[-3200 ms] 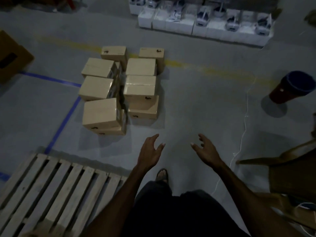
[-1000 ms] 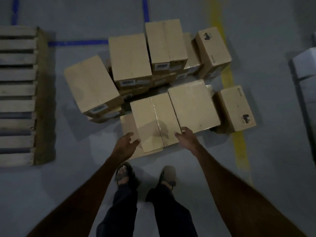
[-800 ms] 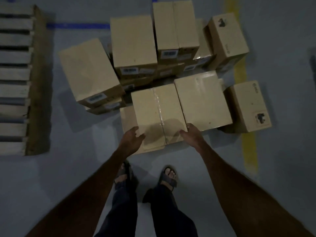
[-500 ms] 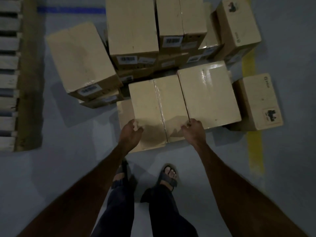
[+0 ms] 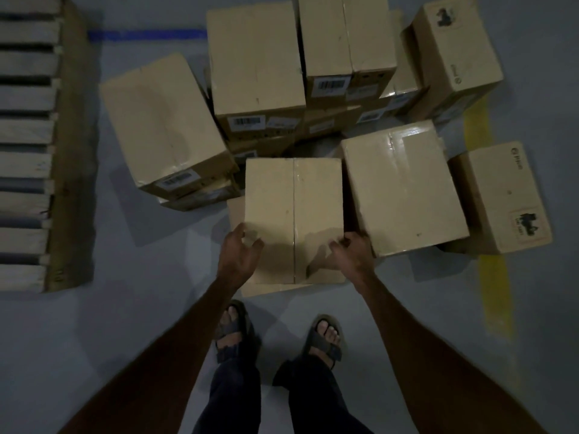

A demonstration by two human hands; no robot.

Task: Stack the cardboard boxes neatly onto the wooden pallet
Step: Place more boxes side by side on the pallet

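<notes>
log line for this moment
phase: grasp | left hand and right hand: gripping taped cardboard box sides | wooden pallet: bare

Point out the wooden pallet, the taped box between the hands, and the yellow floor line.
wooden pallet (image 5: 70, 170), head view, side board.
taped box (image 5: 294, 211), head view, top seam.
yellow floor line (image 5: 498, 292), head view, lower stretch.

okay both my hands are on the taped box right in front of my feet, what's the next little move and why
Probably lift the taped box straight up. Your left hand and right hand grip its near corners, it sits atop another box, and a neighbouring box crowds its right side. The wooden pallet waits to your left.
</notes>
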